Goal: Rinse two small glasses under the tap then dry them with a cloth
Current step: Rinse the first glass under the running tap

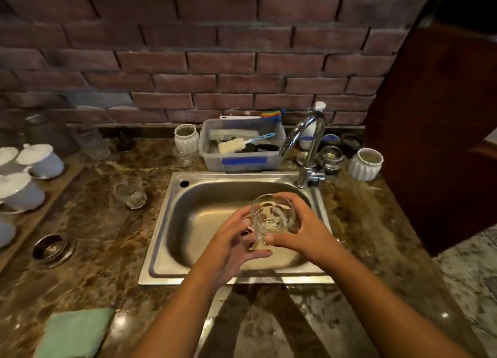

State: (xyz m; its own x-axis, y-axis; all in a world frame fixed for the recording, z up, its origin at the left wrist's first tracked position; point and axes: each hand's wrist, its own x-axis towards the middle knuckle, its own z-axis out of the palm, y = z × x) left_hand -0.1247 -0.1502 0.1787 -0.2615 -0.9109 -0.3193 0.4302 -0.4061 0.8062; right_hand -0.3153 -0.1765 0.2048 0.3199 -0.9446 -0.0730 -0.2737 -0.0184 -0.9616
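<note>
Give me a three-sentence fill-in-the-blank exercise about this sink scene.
The left hand and right hand hold a small clear glass over the stainless steel sink; the other small glass stands to its ____.
The folded cloth on the brown marble counter is pale ____.
The curved chrome tap rises at the sink's back-____ corner.
Missing: left, green, right.

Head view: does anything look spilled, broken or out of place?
Nothing stands out. The held glass over the sink looks whole, the second glass stands upright on the counter, and the green cloth lies flat.
</note>
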